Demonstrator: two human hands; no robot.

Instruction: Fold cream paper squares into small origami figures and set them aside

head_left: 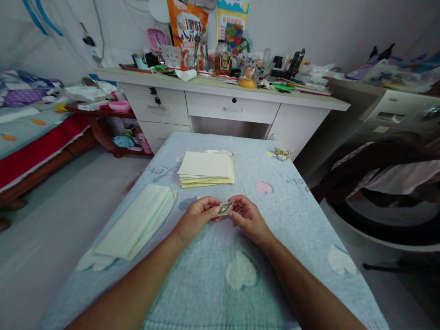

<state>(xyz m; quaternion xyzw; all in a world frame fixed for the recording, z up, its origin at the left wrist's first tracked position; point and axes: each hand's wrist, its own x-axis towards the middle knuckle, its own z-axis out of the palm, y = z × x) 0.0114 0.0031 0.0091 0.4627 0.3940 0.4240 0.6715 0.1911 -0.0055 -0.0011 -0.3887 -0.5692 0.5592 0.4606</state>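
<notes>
Between my two hands is a small folded piece of paper (225, 209), pale with a greyish inner side, held just above the cloth. The fingers and thumb of my left hand (201, 214) pinch its left end. On its right end, my right hand (249, 217) grips it between thumb and fingers. Beyond the hands lies a stack of cream and yellow paper sheets (206, 165). To the left of my left forearm rests a folded bundle of pale green sheets (137, 220).
The blue cloth-covered table (288, 270) has a small patterned item (283, 153) at its far right corner. Behind stands a white desk (213, 103) crowded with jars and packets. A washing machine (385, 119) is at the right, a bed (37, 137) at the left.
</notes>
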